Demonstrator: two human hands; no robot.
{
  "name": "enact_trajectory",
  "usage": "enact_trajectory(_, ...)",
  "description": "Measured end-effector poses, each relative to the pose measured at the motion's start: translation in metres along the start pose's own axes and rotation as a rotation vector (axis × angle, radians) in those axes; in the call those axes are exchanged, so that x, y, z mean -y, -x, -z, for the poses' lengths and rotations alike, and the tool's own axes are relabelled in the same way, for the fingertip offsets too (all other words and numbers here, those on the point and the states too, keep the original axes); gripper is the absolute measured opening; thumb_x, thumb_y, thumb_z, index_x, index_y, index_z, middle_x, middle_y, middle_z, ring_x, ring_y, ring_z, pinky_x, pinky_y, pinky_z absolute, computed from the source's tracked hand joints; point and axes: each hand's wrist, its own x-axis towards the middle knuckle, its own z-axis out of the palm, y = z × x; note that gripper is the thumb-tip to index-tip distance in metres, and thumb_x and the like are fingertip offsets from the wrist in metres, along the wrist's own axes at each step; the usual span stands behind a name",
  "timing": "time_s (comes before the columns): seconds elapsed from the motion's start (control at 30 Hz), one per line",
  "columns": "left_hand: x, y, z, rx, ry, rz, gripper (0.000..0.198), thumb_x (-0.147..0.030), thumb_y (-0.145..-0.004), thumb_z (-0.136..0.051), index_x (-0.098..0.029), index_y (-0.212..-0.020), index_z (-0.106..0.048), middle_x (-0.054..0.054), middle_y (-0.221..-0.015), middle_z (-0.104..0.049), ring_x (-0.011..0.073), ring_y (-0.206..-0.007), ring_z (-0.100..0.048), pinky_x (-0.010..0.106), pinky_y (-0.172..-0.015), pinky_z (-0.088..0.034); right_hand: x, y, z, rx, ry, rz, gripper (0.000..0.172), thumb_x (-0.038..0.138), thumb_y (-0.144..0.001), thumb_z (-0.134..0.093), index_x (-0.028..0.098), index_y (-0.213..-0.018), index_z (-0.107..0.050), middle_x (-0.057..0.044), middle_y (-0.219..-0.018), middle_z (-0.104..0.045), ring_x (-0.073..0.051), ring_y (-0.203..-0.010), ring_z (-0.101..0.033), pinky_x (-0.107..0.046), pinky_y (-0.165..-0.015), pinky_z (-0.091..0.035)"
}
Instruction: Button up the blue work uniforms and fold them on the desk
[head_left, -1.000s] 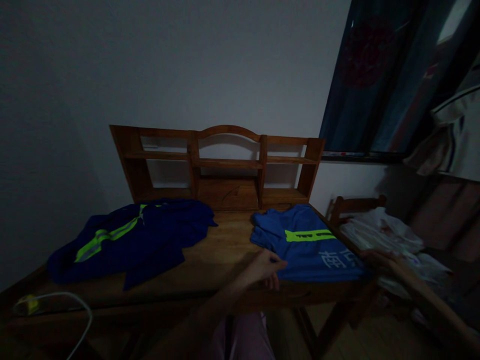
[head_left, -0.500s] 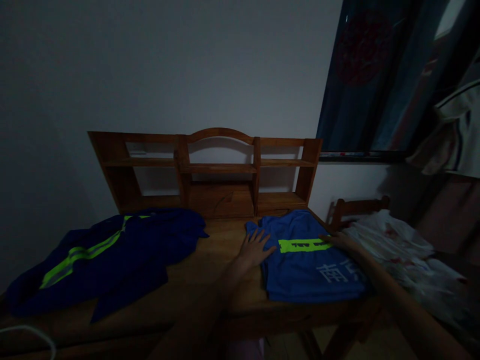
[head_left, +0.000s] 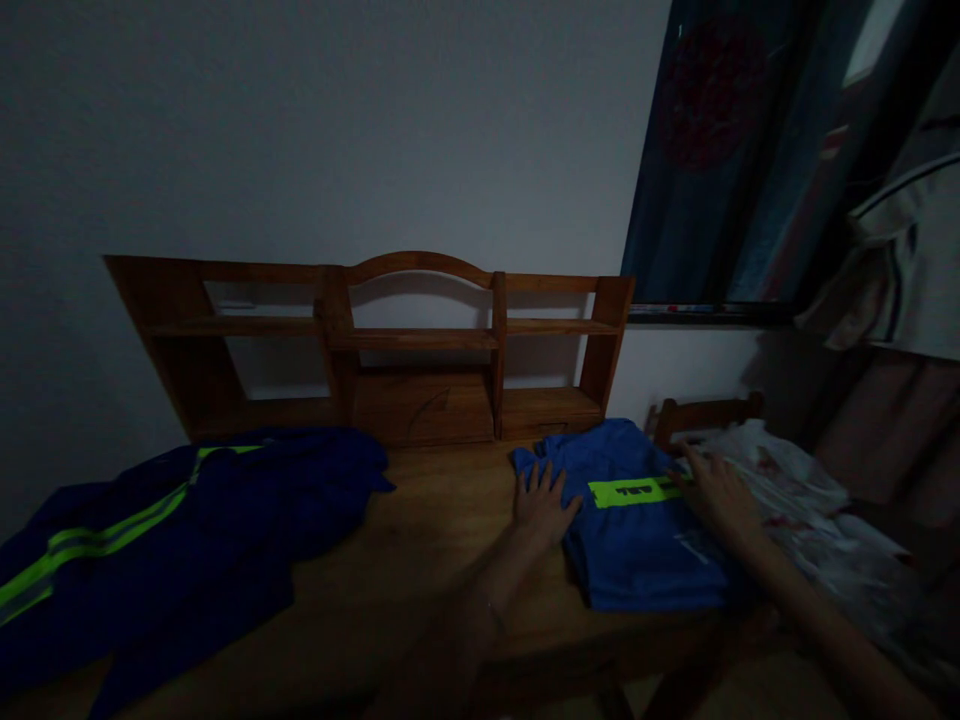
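A folded light-blue shirt [head_left: 637, 545] with a yellow-green reflective stripe lies at the right end of the wooden desk [head_left: 435, 560]. My left hand [head_left: 544, 502] rests flat on the shirt's left edge, fingers spread and pointing away from me. My right hand [head_left: 718, 492] lies flat on the shirt's right side, by the end of the stripe, fingers spread too. Neither hand grips anything. A dark-blue jacket [head_left: 172, 530] with yellow-green stripes sprawls unfolded over the left half of the desk.
A low wooden shelf unit [head_left: 390, 340] stands along the desk's back against the white wall. A wooden chair [head_left: 701, 415] piled with pale cloth [head_left: 795, 500] stands right of the desk. Dark curtains [head_left: 720, 150] hang at the upper right. The room is dim.
Both hands have slid up from the shirt's near edge onto its upper part and flattened. The shirt looks narrower and sits further right. My view has shifted right.
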Motion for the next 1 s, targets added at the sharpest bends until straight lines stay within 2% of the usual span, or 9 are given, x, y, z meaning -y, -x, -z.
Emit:
enact_trajectory(0.1,0.001,0.0,-0.001,-0.005,0.001,-0.016,0.071,-0.066,-0.084,-0.013,-0.027,-0.14,-0.032,0.003,-0.15,-0.025,0.0297,-0.138,-0.014,0.053,-0.111,-0.008,0.011,0.038,-0.013,0.019,-0.018,0.184,0.061,0.051,-0.087,-0.039,0.022,-0.14,-0.032,-0.013,-0.142,-0.035,-0.032,-0.13,-0.033,-0.049,-0.103,-0.028)
enact_trajectory(0.23,0.003,0.003,-0.001,-0.024,-0.017,-0.005,0.07,-0.065,-0.084,-0.013,-0.027,-0.14,-0.033,0.003,-0.15,-0.024,0.0289,-0.138,-0.014,0.052,-0.111,-0.007,0.019,0.068,-0.027,0.203,-0.066,0.345,0.058,0.053,-0.089,-0.031,0.027,-0.142,-0.029,-0.005,-0.145,-0.033,-0.025,-0.135,-0.024,-0.047,-0.109,-0.021)
enact_trajectory(0.37,0.002,0.003,0.001,-0.021,-0.011,0.016,0.07,-0.065,-0.084,-0.013,-0.027,-0.14,-0.032,0.003,-0.15,-0.023,0.0281,-0.138,-0.013,0.051,-0.111,-0.008,0.017,0.071,-0.029,0.24,-0.068,0.345,0.059,0.052,-0.09,-0.028,0.026,-0.143,-0.027,-0.005,-0.145,-0.032,-0.023,-0.137,-0.021,-0.046,-0.11,-0.019)
enact_trajectory(0.57,-0.001,0.01,-0.006,-0.098,-0.076,0.111,0.078,-0.065,-0.083,-0.016,-0.016,-0.144,-0.02,0.009,-0.153,-0.007,0.0318,-0.139,-0.008,0.052,-0.11,-0.013,0.022,0.075,-0.028,0.218,-0.03,0.325,0.055,0.048,-0.091,-0.026,0.025,-0.141,-0.031,-0.005,-0.145,-0.033,-0.021,-0.137,-0.021,-0.046,-0.11,-0.018)
enact_trajectory(0.67,0.007,0.019,-0.001,-0.074,-0.11,0.136,0.083,-0.065,-0.082,-0.021,-0.008,-0.143,-0.023,0.016,-0.151,-0.014,0.0337,-0.138,-0.009,0.053,-0.109,-0.013,0.027,0.083,-0.025,0.195,-0.017,0.303,0.052,0.045,-0.092,-0.026,0.026,-0.14,-0.034,-0.005,-0.144,-0.034,-0.021,-0.136,-0.024,-0.048,-0.109,-0.019)
enact_trajectory(0.73,0.024,0.025,0.019,-0.074,-0.137,0.101,0.082,-0.063,-0.081,-0.031,-0.005,-0.139,-0.03,0.021,-0.147,-0.023,0.0356,-0.137,-0.015,0.054,-0.109,-0.011,0.027,0.091,-0.023,0.189,-0.009,0.32,0.05,0.041,-0.091,-0.027,0.027,-0.138,-0.037,-0.004,-0.144,-0.035,-0.021,-0.136,-0.025,-0.048,-0.109,-0.02)
enact_trajectory(0.8,0.055,0.032,0.053,-0.158,-0.192,0.052,0.07,-0.05,-0.082,-0.041,-0.006,-0.136,-0.037,0.021,-0.143,-0.032,0.0346,-0.135,-0.021,0.053,-0.109,-0.011,0.026,0.099,-0.021,0.182,-0.003,0.386,0.046,0.034,-0.091,-0.028,0.031,-0.135,-0.042,-0.002,-0.144,-0.035,-0.021,-0.136,-0.023,-0.05,-0.108,-0.021)
enact_trajectory(0.9,0.125,0.046,0.117,-0.325,-0.286,-0.014,0.044,-0.027,-0.084,-0.04,-0.013,-0.126,-0.049,0.014,-0.132,-0.047,0.0266,-0.13,-0.032,0.044,-0.11,-0.016,0.023,0.111,-0.02,0.15,-0.012,0.482,0.046,0.025,-0.088,-0.029,0.035,-0.128,-0.05,0.002,-0.144,-0.034,-0.023,-0.137,-0.02,-0.052,-0.107,-0.022)
enact_trajectory(1.0,0.205,0.071,0.168,-0.403,-0.376,0.068,0.034,-0.02,-0.086,-0.036,-0.014,-0.112,-0.057,0.013,-0.114,-0.056,0.0249,-0.114,-0.046,0.04,-0.102,-0.028,0.027,0.12,-0.019,0.099,-0.053,0.489,0.045,0.023,-0.086,-0.031,0.036,-0.122,-0.056,0.003,-0.141,-0.039,-0.023,-0.135,-0.025,-0.05,-0.105,-0.028)
